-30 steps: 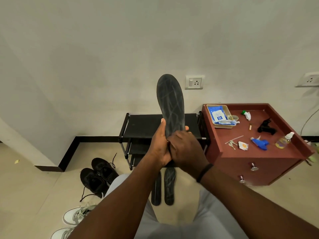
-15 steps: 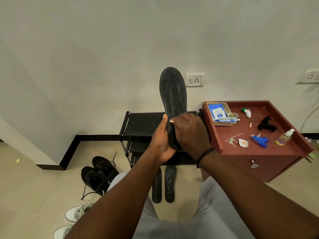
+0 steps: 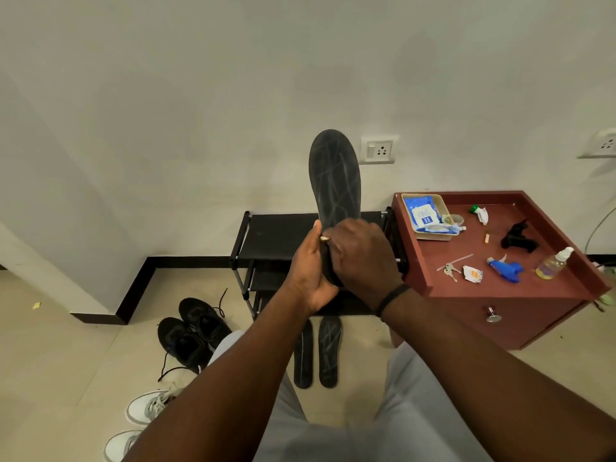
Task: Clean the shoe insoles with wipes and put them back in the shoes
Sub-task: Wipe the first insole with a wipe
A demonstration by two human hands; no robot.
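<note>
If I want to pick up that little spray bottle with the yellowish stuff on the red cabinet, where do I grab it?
Grab the spray bottle round its wider body, below the white nozzle top. It looks tilted or lying on the red cabinet near the right edge, so probably come from above and pinch its two long sides. The thin top would likely slip.

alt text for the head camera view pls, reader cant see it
Two hands hold a dark insole upright before a white wall: the left hand grips its lower end, the right hand covers its face. On the floor lie two more insoles, black shoes and white shoes; a red cabinet stands right.
</note>
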